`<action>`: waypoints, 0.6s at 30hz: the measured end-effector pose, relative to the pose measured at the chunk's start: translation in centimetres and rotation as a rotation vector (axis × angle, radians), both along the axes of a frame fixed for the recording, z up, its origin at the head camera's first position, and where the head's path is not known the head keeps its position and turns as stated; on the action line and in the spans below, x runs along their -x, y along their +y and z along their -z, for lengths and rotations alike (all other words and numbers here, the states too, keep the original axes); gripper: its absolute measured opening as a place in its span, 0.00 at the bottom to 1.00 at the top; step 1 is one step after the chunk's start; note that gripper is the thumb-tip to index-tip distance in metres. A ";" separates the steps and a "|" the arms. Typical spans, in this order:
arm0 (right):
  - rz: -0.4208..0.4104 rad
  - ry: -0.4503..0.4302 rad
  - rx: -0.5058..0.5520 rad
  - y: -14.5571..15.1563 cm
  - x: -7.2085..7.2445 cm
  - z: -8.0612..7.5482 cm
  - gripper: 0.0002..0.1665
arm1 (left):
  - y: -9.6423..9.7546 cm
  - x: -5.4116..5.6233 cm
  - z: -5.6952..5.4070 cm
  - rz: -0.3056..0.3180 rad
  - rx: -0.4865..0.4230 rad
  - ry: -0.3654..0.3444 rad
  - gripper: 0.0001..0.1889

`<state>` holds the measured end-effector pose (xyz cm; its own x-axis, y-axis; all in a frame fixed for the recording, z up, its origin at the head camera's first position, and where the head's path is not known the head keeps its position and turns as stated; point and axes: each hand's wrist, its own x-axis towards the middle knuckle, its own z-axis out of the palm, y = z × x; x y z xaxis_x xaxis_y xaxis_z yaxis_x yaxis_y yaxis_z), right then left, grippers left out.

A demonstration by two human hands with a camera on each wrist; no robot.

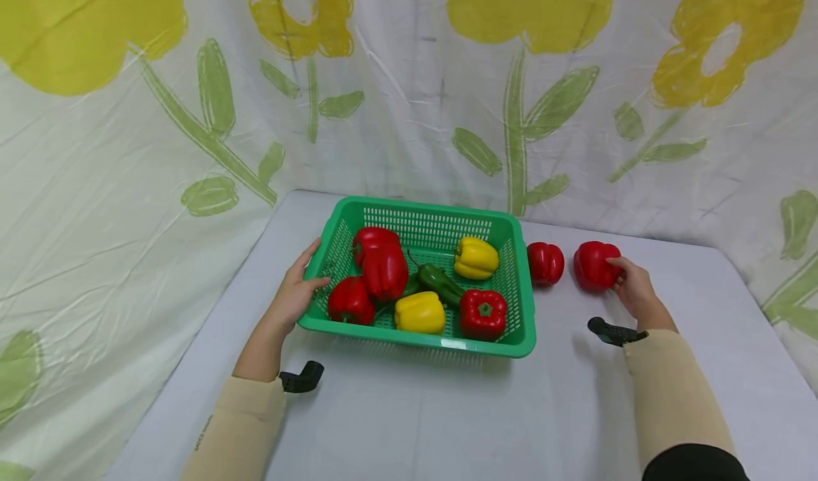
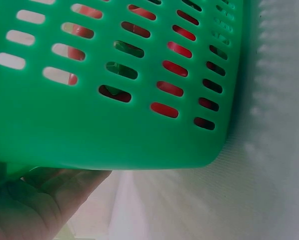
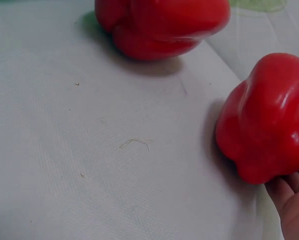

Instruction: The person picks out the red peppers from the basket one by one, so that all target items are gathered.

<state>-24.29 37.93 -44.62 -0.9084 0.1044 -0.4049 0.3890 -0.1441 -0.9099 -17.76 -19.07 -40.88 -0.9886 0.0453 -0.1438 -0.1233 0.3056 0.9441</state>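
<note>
A green plastic basket point(image 1: 524, 303) holds red and yellow bell peppers and long green chili peppers. My left hand point(image 1: 295, 288) grips its left side, thumb over the rim and fingers along the outside. In the left wrist view, that hand point(image 2: 37, 205) lies against the perforated basket wall point(image 2: 114, 145). To the right of the basket, my right hand point(image 1: 634, 289) holds a red bell pepper point(image 1: 593, 266) from its right side. The right wrist view shows this bell pepper point(image 3: 269, 120) close over the tablecloth, with fingers point(image 3: 292, 197) at its lower end.
Another red bell pepper point(image 1: 545, 263) lies between the basket and the held one. Inside the basket are yellow bell peppers point(image 1: 420, 313), a green chili pepper point(image 1: 441, 284) and several red bell peppers point(image 1: 385, 271). A flowered curtain point(image 1: 409, 111) hangs behind the white-covered table point(image 1: 409, 417).
</note>
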 end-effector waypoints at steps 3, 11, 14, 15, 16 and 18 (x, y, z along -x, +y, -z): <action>0.001 0.004 -0.011 0.0 0.0 0.0 0.35 | 0.0 0.0 0.1 0.003 0.002 0.003 0.38; 0.031 0.036 0.017 0.0 -0.1 0.0 0.16 | -0.1 0.0 0.1 0.000 0.002 0.004 0.39; 0.053 0.039 0.027 0.1 -0.1 0.1 0.11 | -0.1 0.0 0.0 -0.001 0.001 0.002 0.39; 0.057 0.040 0.028 0.1 -0.1 0.1 0.11 | 0.0 0.0 0.0 0.000 0.002 0.003 0.39; 0.062 0.041 0.035 0.2 -0.1 0.2 0.11 | 0.0 0.0 0.0 0.002 0.003 0.004 0.39; 0.077 0.047 0.054 0.3 -0.1 0.2 0.11 | 0.0 0.1 0.1 0.004 0.001 0.004 0.39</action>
<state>-24.17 38.26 -44.77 -0.9165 0.1539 -0.3691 0.3321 -0.2214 -0.9169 -17.84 -19.05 -40.94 -0.9890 0.0489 -0.1396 -0.1181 0.3075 0.9442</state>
